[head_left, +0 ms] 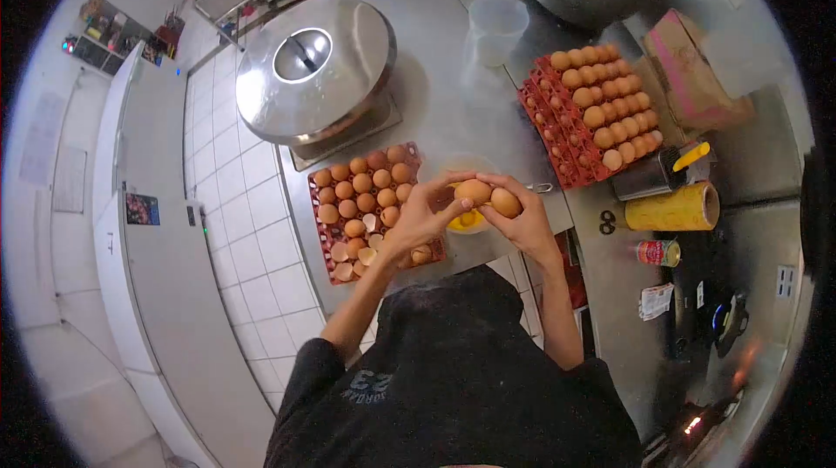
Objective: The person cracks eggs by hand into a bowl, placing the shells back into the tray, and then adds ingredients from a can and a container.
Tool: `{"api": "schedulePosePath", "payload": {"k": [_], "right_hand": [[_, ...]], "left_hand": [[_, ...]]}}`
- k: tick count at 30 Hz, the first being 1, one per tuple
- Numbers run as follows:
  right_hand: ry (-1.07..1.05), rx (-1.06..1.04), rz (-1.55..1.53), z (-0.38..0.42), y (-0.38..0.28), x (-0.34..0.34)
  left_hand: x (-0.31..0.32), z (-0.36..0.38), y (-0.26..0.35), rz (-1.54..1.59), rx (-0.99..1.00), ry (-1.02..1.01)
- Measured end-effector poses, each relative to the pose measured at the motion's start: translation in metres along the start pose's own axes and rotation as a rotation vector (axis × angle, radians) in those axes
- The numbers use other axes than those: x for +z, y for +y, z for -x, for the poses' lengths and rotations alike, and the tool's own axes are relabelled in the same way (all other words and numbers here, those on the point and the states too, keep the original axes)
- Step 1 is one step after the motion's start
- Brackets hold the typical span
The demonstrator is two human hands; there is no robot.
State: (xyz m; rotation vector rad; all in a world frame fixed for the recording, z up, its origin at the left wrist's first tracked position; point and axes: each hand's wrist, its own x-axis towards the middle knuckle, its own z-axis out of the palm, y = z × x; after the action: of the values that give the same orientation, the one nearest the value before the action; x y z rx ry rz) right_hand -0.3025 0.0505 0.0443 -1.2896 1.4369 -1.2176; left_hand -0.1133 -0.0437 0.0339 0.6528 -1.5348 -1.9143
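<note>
Above a clear bowl (468, 161) my two hands are close together, each closed on a brown egg. The left egg (472, 192) sits in the fingers and thumb of my left hand (422, 220). My right hand (529, 226) grips the right egg (506, 202), and the two eggs appear to touch. Yellow yolk (466, 222) shows in the bowl, partly hidden by my hands. Left of them, a red egg tray (319, 233) carries whole eggs at the back and broken shells (344, 270) toward the front.
Stacked red trays of eggs (601, 111) stand at right. A large metal lid (348, 59) covers something back left. A clear plastic container (498, 20) is behind. To the right are a yellow roll (670, 208), a can (658, 252), scissors (608, 222) and a cardboard piece (692, 76).
</note>
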Motion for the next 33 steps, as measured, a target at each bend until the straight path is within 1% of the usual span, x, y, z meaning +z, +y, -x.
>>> {"api": "schedulePosePath", "payload": {"k": [1, 2, 3, 4, 5, 6, 7, 8, 9, 10, 12, 14, 16, 17, 18, 19, 20, 22, 23, 24, 26, 28, 29, 30, 31, 32, 33], "right_hand": [[0.019, -0.042, 0.074, -0.002, 0.004, 0.001], [0.006, -0.045, 0.080, -0.003, 0.007, 0.002], [0.049, -0.116, 0.165, -0.003, 0.010, 0.003], [0.095, -0.192, 0.251, -0.003, 0.011, 0.004], [0.087, -0.194, 0.253, -0.002, 0.010, 0.005], [0.128, -0.218, 0.345, -0.001, 0.008, 0.006], [0.171, -0.242, 0.436, 0.000, 0.006, 0.006], [0.165, -0.243, 0.438, 0.000, 0.006, 0.006], [0.192, -0.289, 0.458, 0.000, 0.005, 0.006], [0.218, -0.335, 0.478, 0.000, 0.005, 0.005], [0.222, -0.369, 0.502, 0.000, 0.005, 0.003], [0.220, -0.404, 0.524, 0.001, 0.005, 0.000], [0.215, -0.413, 0.622, 0.000, 0.005, -0.003], [0.199, -0.417, 0.617, 0.000, 0.004, -0.004], [0.208, -0.454, 0.680, -0.001, 0.002, -0.004], [0.215, -0.492, 0.742, -0.002, 0.002, -0.003], [0.191, -0.500, 0.737, -0.003, 0.002, -0.003], [0.218, -0.490, 0.769, -0.003, 0.003, -0.003], [0.195, -0.494, 0.767, -0.002, 0.001, -0.002], [0.201, -0.492, 0.780, -0.003, -0.003, 0.000], [0.188, -0.499, 0.780, -0.005, -0.004, 0.008], [0.190, -0.438, 0.757, -0.007, -0.002, 0.022], [0.152, -0.350, 0.652, -0.008, 0.001, 0.032], [0.138, -0.358, 0.638, -0.011, 0.003, 0.046], [0.079, -0.273, 0.560, -0.013, 0.003, 0.064], [0.024, -0.185, 0.483, -0.014, 0.003, 0.081], [-0.053, -0.197, 0.424, -0.019, 0.002, 0.101]], "left_hand": [[-0.007, -0.002, 0.004, -0.056, -0.035, -0.070], [-0.012, -0.005, 0.007, -0.118, -0.072, -0.139], [-0.018, -0.010, 0.002, -0.159, -0.072, -0.198], [-0.021, -0.013, 0.002, -0.156, -0.070, -0.190], [-0.020, -0.016, 0.009, -0.213, -0.037, -0.224], [-0.019, -0.018, 0.014, -0.270, -0.005, -0.260], [-0.019, -0.021, 0.015, -0.266, -0.003, -0.254], [-0.019, -0.023, 0.015, -0.319, 0.065, -0.259], [-0.020, -0.026, 0.016, -0.371, 0.135, -0.265], [-0.021, -0.028, 0.019, -0.369, 0.137, -0.262], [-0.023, -0.030, 0.026, -0.496, 0.192, -0.292], [-0.022, -0.031, 0.033, -0.495, 0.211, -0.298], [-0.023, -0.032, 0.037, -0.501, 0.224, -0.296], [-0.022, -0.034, 0.037, -0.560, 0.283, -0.305], [-0.023, -0.034, 0.040, -0.622, 0.341, -0.310], [-0.024, -0.033, 0.043, -0.631, 0.396, -0.313], [-0.024, -0.032, 0.043, -0.631, 0.390, -0.288], [-0.025, -0.033, 0.039, -0.658, 0.502, -0.261], [-0.026, -0.034, 0.036, -0.645, 0.536, -0.254], [-0.028, -0.032, 0.034, -0.643, 0.529, -0.231], [-0.035, -0.026, 0.033, -0.662, 0.479, -0.281], [-0.047, -0.011, 0.023, -0.639, 0.429, -0.248], [-0.051, 0.002, 0.019, -0.636, 0.367, -0.153], [-0.055, 0.015, 0.013, -0.631, 0.308, -0.065], [-0.062, 0.032, 0.005, -0.519, 0.149, 0.021], [-0.068, 0.049, -0.004, -0.524, 0.146, 0.024], [-0.073, 0.065, -0.014, -0.389, 0.160, 0.225]]}}
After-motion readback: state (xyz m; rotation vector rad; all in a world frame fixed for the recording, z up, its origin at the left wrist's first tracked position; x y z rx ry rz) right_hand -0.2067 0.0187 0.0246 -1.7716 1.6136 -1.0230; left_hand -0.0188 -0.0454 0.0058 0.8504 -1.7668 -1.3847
